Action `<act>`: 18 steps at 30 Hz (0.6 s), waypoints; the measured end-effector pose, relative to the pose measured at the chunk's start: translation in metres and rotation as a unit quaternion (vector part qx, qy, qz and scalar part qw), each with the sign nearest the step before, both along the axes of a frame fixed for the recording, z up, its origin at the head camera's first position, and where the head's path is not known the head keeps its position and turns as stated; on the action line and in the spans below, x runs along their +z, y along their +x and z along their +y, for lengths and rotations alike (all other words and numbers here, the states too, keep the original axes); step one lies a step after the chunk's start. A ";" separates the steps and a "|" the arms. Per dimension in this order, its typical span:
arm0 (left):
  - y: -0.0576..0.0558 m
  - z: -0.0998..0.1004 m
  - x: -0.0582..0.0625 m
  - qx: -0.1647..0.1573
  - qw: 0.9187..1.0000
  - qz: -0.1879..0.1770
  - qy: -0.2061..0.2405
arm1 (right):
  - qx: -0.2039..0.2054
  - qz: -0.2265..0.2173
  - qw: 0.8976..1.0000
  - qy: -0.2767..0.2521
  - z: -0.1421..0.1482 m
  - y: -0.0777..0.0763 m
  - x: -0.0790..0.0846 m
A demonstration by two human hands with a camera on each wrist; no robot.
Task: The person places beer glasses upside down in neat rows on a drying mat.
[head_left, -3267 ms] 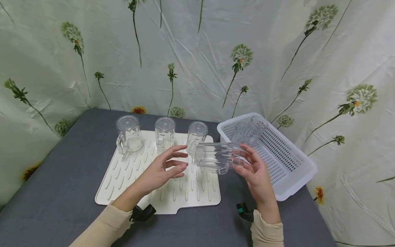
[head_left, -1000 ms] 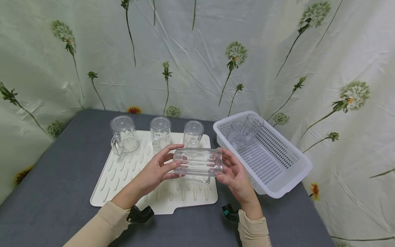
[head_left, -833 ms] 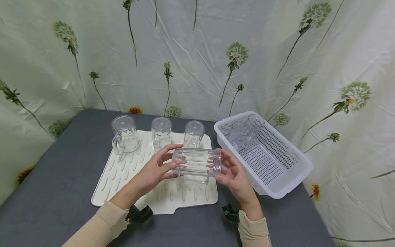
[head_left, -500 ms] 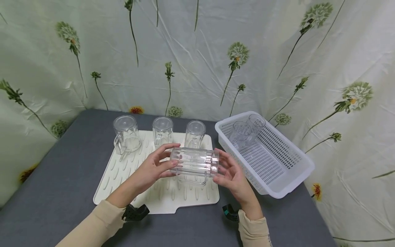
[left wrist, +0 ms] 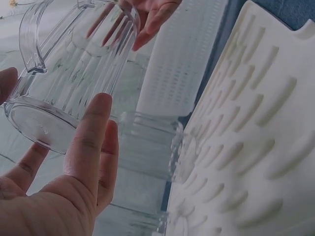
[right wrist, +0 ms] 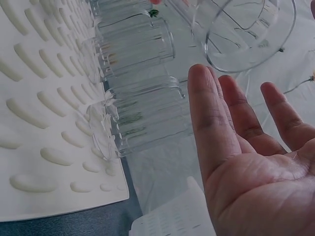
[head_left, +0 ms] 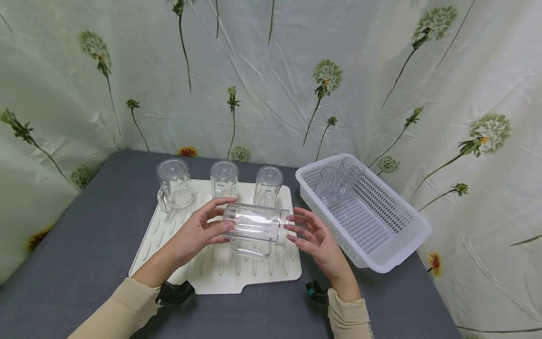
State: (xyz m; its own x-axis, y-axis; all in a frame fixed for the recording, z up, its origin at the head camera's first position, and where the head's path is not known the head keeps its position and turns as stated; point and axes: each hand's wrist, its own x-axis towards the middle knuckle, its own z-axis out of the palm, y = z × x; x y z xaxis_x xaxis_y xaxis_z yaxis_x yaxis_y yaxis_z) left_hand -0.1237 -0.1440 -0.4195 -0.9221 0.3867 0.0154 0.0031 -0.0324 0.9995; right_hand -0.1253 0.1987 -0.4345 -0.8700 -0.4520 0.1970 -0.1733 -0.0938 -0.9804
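My left hand (head_left: 192, 238) grips a clear glass mug (head_left: 254, 225) by its base end. The mug lies sideways in the air above a white drying mat (head_left: 220, 278), its handle hanging downward and its rim facing right. In the left wrist view, thumb and fingers go round the base of the mug (left wrist: 74, 83). My right hand (head_left: 317, 242) is beside the rim, fingers spread and loosely bent; the right wrist view shows them apart from the glass. Behind, three mugs stand upside down along the mat's far side: left (head_left: 174, 186), middle (head_left: 224, 179) and right (head_left: 268, 184).
A white perforated basket (head_left: 400, 256) stands to the right of the mat with glasses (head_left: 332, 181) at its far end. A dark grey cloth (head_left: 84, 263) covers the table. A flower-patterned curtain (head_left: 271, 94) hangs behind it.
The right hand brought the mug left from near the basket to the left hand, which took hold of its base. Both hands then held it; now the right has let go and the mug shifts left.
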 end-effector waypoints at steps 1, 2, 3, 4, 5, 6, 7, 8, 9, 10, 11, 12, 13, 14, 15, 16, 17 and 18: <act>0.000 -0.001 0.000 0.000 1.000 0.000 -0.001 | -0.001 0.000 1.000 -0.001 0.000 0.000 0.000; 0.000 -0.002 0.000 0.001 1.000 -0.001 -0.003 | -0.002 0.004 1.000 0.001 0.000 0.000 0.000; 0.000 -0.003 0.000 0.002 1.000 -0.002 -0.005 | -0.003 0.004 1.000 0.002 0.000 0.000 0.000; 0.000 -0.004 -0.001 0.004 1.000 -0.004 -0.007 | -0.005 0.004 1.000 0.004 0.000 0.000 -0.001; 0.000 -0.005 -0.002 0.006 1.000 -0.004 -0.010 | -0.007 0.004 1.000 0.007 0.000 0.000 -0.001; 0.000 -0.006 -0.002 0.007 1.000 -0.005 -0.013 | -0.008 0.002 1.000 0.008 0.000 0.000 -0.001; 0.000 -0.007 -0.002 0.009 1.000 -0.006 -0.014 | -0.008 0.000 1.000 0.009 0.000 0.000 -0.002; 0.000 -0.009 -0.003 0.011 1.000 -0.008 -0.016 | -0.008 -0.001 1.000 0.007 0.000 0.000 -0.002; 0.000 -0.010 -0.003 0.013 1.000 -0.008 -0.018 | -0.008 -0.002 1.000 0.005 0.000 0.000 -0.002; 0.001 -0.011 -0.003 0.014 1.000 -0.007 -0.019 | -0.008 -0.003 1.000 0.004 0.000 0.000 -0.002; 0.001 -0.012 -0.002 0.015 1.000 -0.007 -0.019 | -0.007 -0.004 1.000 0.002 0.000 0.000 -0.002; 0.001 -0.013 -0.002 0.016 1.000 -0.007 -0.019 | -0.006 -0.005 1.000 0.000 0.000 0.000 -0.003; 0.001 -0.015 -0.002 0.017 1.000 -0.005 -0.019 | -0.006 -0.006 1.000 -0.002 0.001 0.000 -0.003; 0.002 -0.016 -0.002 0.017 1.000 -0.004 -0.019 | -0.005 -0.006 1.000 -0.005 0.001 0.000 -0.003; 0.002 -0.017 -0.001 0.019 1.000 -0.003 -0.021 | -0.005 -0.007 1.000 -0.005 0.001 -0.001 -0.004; 0.003 -0.019 -0.001 0.020 1.000 -0.002 -0.022 | -0.006 -0.008 1.000 -0.005 0.001 -0.001 -0.004; 0.003 -0.020 0.000 0.022 0.999 -0.001 -0.024 | -0.005 -0.008 1.000 -0.007 0.002 -0.001 -0.005; 0.004 -0.021 0.000 0.023 0.999 0.001 -0.024 | -0.005 -0.009 1.000 -0.008 0.002 -0.001 -0.005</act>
